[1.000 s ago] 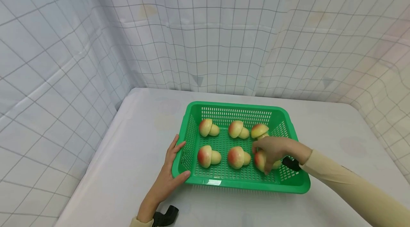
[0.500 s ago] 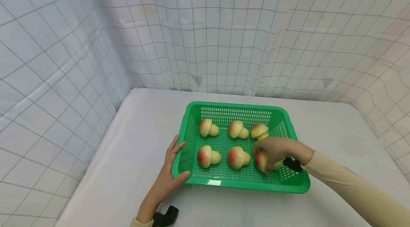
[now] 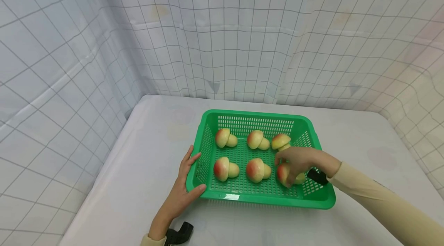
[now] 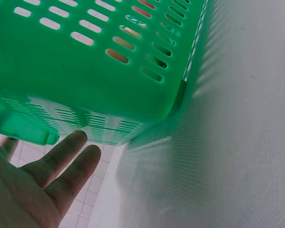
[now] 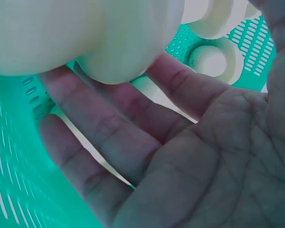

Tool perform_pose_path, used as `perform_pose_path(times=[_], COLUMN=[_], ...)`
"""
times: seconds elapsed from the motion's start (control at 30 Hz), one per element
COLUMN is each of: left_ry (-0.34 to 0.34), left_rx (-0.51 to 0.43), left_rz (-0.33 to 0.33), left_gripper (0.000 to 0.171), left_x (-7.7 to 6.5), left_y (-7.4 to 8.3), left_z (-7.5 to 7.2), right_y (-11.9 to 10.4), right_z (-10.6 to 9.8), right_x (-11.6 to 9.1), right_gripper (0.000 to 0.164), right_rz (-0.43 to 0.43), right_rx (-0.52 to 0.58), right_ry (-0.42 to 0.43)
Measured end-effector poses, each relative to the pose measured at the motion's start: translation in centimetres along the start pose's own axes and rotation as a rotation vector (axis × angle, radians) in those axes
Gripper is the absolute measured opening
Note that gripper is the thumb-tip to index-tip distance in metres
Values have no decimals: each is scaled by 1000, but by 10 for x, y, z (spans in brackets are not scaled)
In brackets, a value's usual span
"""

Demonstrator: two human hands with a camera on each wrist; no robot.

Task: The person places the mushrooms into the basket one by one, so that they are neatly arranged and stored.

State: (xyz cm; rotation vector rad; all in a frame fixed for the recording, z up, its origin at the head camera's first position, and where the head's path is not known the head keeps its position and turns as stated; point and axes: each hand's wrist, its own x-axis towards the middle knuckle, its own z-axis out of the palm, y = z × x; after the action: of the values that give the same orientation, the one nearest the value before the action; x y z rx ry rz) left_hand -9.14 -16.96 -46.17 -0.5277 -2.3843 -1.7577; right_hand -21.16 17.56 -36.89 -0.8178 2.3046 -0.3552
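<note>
My right hand (image 3: 299, 162) reaches into the green plastic basket (image 3: 256, 198) and grips a toy mushroom (image 3: 282, 171) with a red and yellow cap, at the front right. The right wrist view has this mushroom (image 5: 128, 38) large at the top, fingers bent against its underside. At the basket's left front corner, my left hand (image 3: 178, 196) lays its thumb by the front rim and spread fingers along the left rim. The left wrist view has two of those fingers (image 4: 69, 183) straight beside the basket wall (image 4: 109, 90).
More toy mushrooms lie in two rows, such as one at the back left (image 3: 223, 138), one at the front left (image 3: 225, 169), and one in the front middle (image 3: 257, 170). Another (image 3: 280, 142) lies just behind my right hand. A white cloth (image 3: 166, 130) covers the table; gridded sheets (image 3: 243, 45) hang behind.
My right hand and the mushroom in it have shifted very slightly to the right. The left hand and the basket look the same.
</note>
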Motion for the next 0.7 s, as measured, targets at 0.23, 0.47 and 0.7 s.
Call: perform_pose_path(times=[0.23,0.47,0.7], left_ry=[-2,-6,-2], left_rx=[5,-2,-15], left_rz=[-8,-6,-2], left_gripper=[75,75,75], left_x=[1,1,1], left_y=[0,0,0], left_z=[0,-1,0], right_y=[2,3,1], right_z=[-3,-7,-12], right_x=[-2,-2,-7], right_gripper=[50,51,52], right_rz=[-26,-38,-4], right_rx=[-14,-33,-32], right_ry=[36,72,146])
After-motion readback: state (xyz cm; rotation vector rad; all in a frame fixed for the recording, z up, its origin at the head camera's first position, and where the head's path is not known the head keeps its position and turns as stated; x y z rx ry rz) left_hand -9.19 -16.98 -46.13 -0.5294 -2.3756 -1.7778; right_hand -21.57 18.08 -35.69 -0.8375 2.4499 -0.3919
